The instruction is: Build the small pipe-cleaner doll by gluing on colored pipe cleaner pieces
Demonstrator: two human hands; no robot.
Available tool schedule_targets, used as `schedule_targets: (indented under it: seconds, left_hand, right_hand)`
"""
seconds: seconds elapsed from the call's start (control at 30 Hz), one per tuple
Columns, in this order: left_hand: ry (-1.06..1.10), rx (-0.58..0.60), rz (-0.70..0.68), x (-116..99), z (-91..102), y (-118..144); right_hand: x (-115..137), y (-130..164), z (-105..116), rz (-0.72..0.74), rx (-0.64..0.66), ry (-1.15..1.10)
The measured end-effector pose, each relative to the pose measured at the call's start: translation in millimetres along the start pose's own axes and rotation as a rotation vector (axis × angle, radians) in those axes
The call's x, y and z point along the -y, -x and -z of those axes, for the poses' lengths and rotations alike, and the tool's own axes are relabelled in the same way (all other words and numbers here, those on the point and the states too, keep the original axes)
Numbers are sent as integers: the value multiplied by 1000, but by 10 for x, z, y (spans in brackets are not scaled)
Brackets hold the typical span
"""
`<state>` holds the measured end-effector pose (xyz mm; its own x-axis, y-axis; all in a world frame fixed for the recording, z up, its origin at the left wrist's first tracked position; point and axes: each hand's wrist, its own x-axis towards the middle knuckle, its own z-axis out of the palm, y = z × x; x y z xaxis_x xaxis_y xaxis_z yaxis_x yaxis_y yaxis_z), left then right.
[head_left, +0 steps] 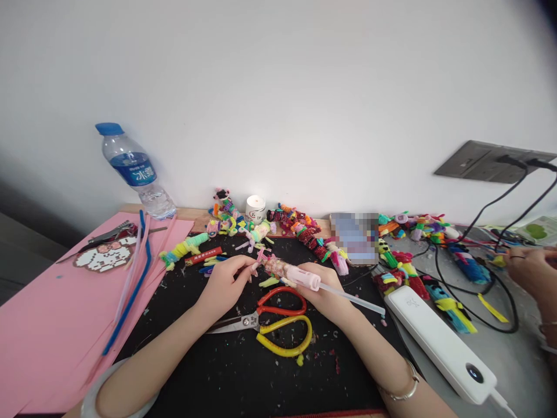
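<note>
Two hands: both pinching it.
Glue gun [300,277]: light, stiff; right hand [325,293] gripping barrel.
Figure [273,265]: soft, fuzzy; left hand [226,283] nipping tip.

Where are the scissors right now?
The scissors lie on the black mat in the lower middle of the head view, between the person's forearms, just below both hands.
</note>
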<state>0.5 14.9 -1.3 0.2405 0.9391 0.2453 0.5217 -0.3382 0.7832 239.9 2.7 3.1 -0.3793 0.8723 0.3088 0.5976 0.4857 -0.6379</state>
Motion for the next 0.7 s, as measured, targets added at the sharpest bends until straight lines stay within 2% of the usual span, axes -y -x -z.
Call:
schedule_targets:
  seconds: [0.7]
  left_hand:
    - [-14, 15, -26, 0, 8, -7]
  right_hand:
    - [-41, 8, -30, -40, -4, 16]
